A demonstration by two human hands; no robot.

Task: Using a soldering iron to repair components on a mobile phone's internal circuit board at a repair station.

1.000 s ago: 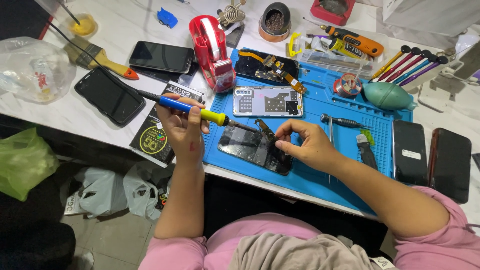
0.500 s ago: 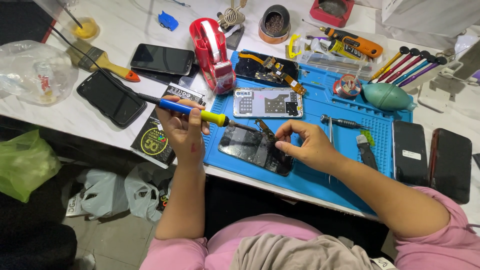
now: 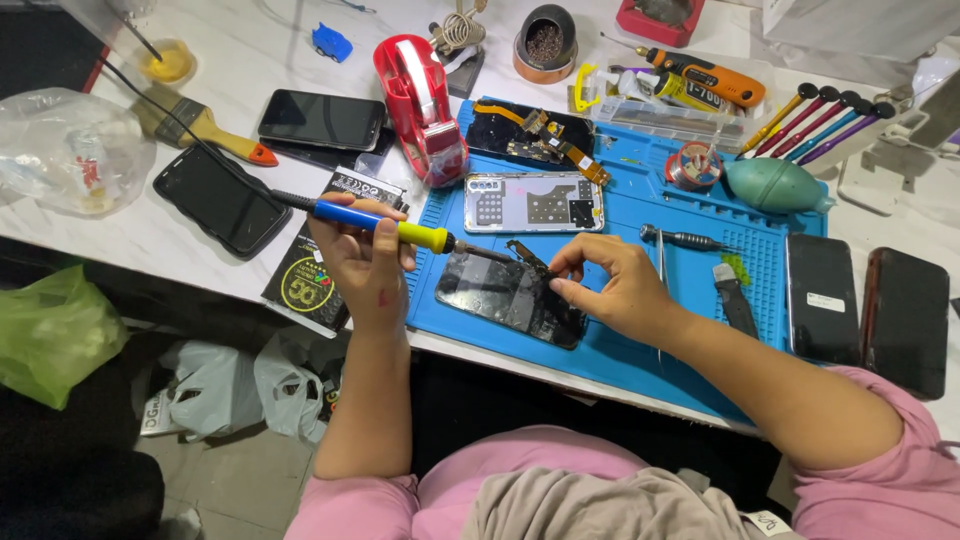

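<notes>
Fingers [image 3: 380,262] of the left hand gripped the soldering iron [image 3: 385,222] while the right hand [image 3: 610,292] pinched the phone's [image 3: 510,292] flex, mid-soldering; steadiness looked essential next.

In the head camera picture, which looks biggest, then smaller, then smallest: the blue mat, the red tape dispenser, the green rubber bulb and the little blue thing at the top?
1. Blue mat, by far the largest.
2. Red tape dispenser.
3. Green rubber bulb, somewhat smaller than the dispenser.
4. Little blue thing, the smallest.
</notes>
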